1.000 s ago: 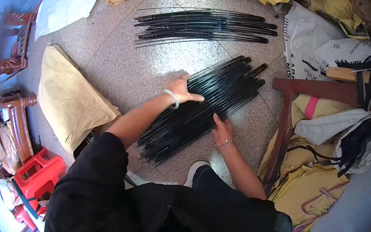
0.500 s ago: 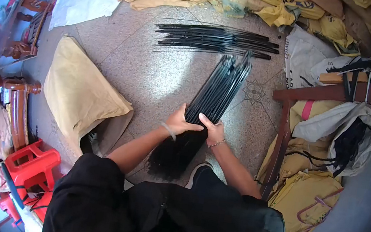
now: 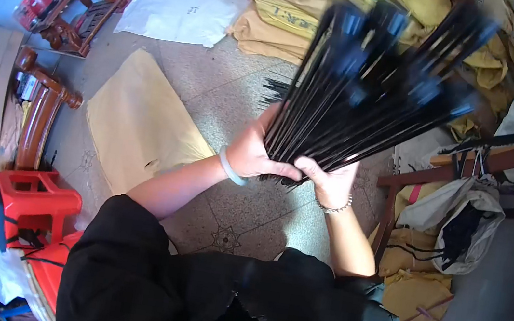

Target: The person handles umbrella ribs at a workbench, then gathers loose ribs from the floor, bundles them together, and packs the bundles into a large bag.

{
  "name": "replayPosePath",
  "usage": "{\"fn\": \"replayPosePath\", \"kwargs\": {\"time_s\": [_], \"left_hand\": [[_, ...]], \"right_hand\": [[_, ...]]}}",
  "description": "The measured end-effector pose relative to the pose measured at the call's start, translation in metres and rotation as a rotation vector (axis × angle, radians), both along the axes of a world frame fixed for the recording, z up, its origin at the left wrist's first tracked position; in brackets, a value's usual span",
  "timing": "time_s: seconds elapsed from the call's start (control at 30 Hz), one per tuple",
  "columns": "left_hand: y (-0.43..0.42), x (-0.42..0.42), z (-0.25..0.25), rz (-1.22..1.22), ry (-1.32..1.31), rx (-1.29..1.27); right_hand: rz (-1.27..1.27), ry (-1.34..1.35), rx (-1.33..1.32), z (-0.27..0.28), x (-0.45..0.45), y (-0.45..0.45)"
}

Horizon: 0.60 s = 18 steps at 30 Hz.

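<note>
A thick bundle of long, thin black strips (image 3: 342,116) is held up in front of me, its far end fanned out and blurred by motion. My left hand (image 3: 253,153) wraps its left side near the lower end, thumb across the front. From the right, my right hand (image 3: 333,181) grips the same bundle, and the two thumbs almost meet. Behind it, more black strips (image 3: 274,91) lie on the floor, mostly hidden by the bundle and my left hand.
A tan sack (image 3: 144,122) lies on the tiled floor at left, beyond a red stool (image 3: 38,195). Folded yellow sacks (image 3: 284,16) and a white sack (image 3: 182,12) are at the back. On the right stands a wooden frame (image 3: 387,218) beside a white bag (image 3: 486,216) of black material.
Both hands have raised the bundle off the floor toward me and tilted it to the right. Its far end has spread into a fan. The view has shifted too.
</note>
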<state>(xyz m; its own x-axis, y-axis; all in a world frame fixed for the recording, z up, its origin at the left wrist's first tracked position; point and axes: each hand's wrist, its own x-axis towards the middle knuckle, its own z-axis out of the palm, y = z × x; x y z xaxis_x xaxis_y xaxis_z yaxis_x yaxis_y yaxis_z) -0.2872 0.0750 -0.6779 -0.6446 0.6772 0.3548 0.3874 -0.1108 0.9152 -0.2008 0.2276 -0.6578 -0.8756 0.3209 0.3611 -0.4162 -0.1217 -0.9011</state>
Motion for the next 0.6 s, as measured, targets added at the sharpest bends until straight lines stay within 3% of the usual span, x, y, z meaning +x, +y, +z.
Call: {"fn": "replayPosePath", "kwargs": {"time_s": [0.03, 0.07, 0.13, 0.23, 0.27, 0.33, 0.6], "left_hand": [[-0.005, -0.001, -0.015, -0.099, -0.192, 0.092], [-0.008, -0.005, -0.020, -0.107, -0.064, 0.165], [-0.010, -0.003, -0.003, -0.141, -0.189, 0.213], [-0.004, -0.004, 0.021, -0.136, -0.008, 0.367], [-0.006, -0.006, 0.026, -0.130, -0.006, 0.372], [-0.012, -0.007, 0.034, -0.048, 0.265, 0.230], [-0.026, -0.006, 0.041, 0.004, 0.155, 0.107]], "right_hand": [[0.040, -0.049, -0.023, -0.026, -0.002, 0.000], [0.083, -0.114, 0.053, -0.051, -0.003, 0.002], [0.156, -0.093, 0.000, -0.064, -0.005, 0.000], [0.241, -0.097, 0.138, -0.049, -0.004, 0.004], [0.235, -0.079, 0.197, -0.044, -0.005, 0.004], [0.188, -0.119, 0.220, -0.037, -0.005, -0.002], [0.136, -0.100, 0.133, -0.026, -0.002, -0.009]]}}
